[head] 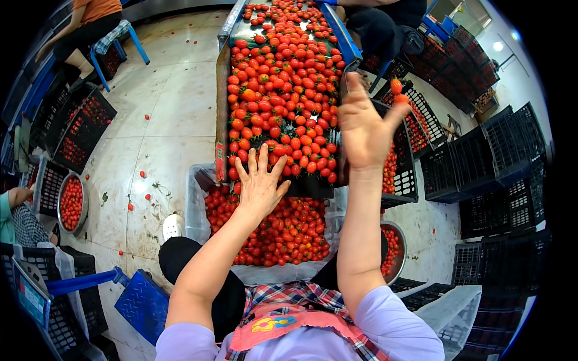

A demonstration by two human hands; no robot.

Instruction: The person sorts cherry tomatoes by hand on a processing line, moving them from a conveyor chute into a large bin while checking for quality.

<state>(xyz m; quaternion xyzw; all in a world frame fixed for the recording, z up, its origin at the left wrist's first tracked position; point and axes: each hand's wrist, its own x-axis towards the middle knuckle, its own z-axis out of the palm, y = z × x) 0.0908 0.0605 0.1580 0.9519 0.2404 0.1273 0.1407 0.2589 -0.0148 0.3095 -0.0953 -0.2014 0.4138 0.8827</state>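
Note:
Cherry tomatoes (284, 85), red with some orange ones, cover a sloping sorting chute with raised side walls (222, 113). Over its lower end my left hand (259, 192) lies palm down, fingers spread, touching or just above the fruit. My right hand (366, 131), slightly blurred, is raised at the chute's right wall with fingers apart. Close to its thumb, two tomatoes (396, 86) appear to be in mid-air. Below the chute's lip, between my legs, stands a bin lined with clear plastic (197, 207), holding many tomatoes (289, 234).
Black crates (406, 180) with tomatoes stand to the right, beside a metal bowl (402, 239). Stacked crates (465, 162) rise behind them. A blue platform scale (142, 302) sits at lower left. Other people sit at left and beyond the chute. Loose tomatoes dot the floor (171, 122).

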